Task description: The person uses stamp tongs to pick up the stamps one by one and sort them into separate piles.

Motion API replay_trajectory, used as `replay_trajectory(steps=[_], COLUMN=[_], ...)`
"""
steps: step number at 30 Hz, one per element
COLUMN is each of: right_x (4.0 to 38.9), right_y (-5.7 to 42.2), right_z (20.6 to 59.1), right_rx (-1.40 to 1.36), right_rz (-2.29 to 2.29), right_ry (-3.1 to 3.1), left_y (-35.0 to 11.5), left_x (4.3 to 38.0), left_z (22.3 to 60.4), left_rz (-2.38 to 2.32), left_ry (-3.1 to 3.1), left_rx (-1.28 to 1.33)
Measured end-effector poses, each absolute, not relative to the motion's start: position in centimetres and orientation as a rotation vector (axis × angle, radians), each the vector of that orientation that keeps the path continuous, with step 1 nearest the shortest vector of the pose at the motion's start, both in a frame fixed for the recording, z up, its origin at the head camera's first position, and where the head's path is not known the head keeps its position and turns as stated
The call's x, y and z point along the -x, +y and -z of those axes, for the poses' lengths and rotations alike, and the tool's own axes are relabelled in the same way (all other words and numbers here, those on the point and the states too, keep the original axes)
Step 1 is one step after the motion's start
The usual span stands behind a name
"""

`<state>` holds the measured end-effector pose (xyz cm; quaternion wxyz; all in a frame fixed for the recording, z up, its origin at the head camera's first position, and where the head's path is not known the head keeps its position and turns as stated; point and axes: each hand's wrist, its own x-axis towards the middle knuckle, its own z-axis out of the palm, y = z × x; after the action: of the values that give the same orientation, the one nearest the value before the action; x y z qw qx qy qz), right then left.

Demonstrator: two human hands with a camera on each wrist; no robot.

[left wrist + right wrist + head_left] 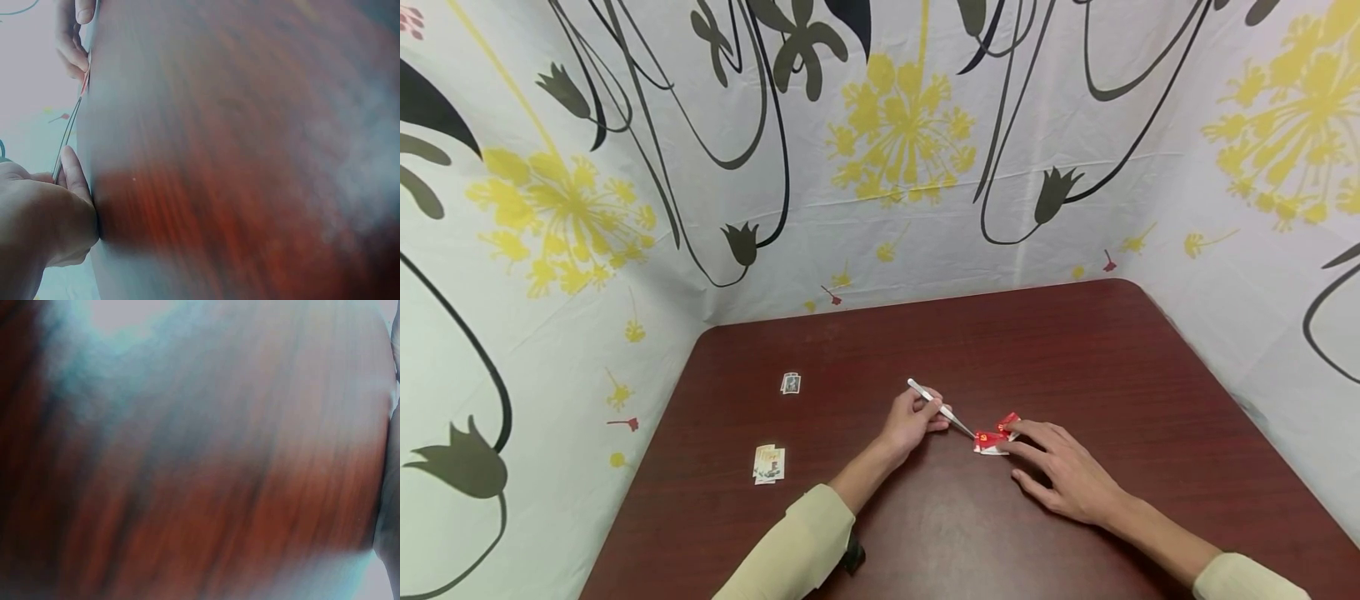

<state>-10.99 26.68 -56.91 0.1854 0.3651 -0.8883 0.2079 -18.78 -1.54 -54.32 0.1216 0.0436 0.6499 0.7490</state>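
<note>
My left hand [913,425] pinches silver tweezers [958,423], their tips angled down to the left edge of a small red stamp [987,438] with a yellow emblem and white margin. Whether the tips grip it is too small to tell. A second red stamp [1009,419] lies just behind, partly covered by fingers. My right hand [1067,471] reaches over both from the right, fingers extended and fingertips touching the stamps. In the left wrist view the tweezers [69,131] run toward the right hand's fingertips. The right wrist view shows only a sliver of that hand at its right edge.
Toward the left of the dark red wooden table [820,350] lie a small pile of grey stamps [791,383] and, nearer, a pile of beige stamps [769,464]. Flower-printed fabric [865,267] hangs behind and beside the table. A black object [853,554] sits by the left sleeve.
</note>
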Motion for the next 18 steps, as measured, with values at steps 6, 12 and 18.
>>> replay_trajectory(steps=[6, 12, 18], right_x=[11.0, 11.1, 11.1], right_y=[26.7, 26.7, 26.7], right_z=[57.1, 57.3, 57.1], right_rx=[-1.035, -1.04, -1.035], right_rz=[-0.582, -0.575, -0.581], right_ry=[-2.487, -2.479, -2.48], left_y=[-1.7, -2.6, -3.9], left_x=[19.0, 19.8, 21.2], left_z=[54.3, 53.9, 52.9], left_rz=[-2.197, -2.191, -2.21], left_ry=[1.887, 1.934, 1.979], left_rx=[-0.099, -0.094, -0.053])
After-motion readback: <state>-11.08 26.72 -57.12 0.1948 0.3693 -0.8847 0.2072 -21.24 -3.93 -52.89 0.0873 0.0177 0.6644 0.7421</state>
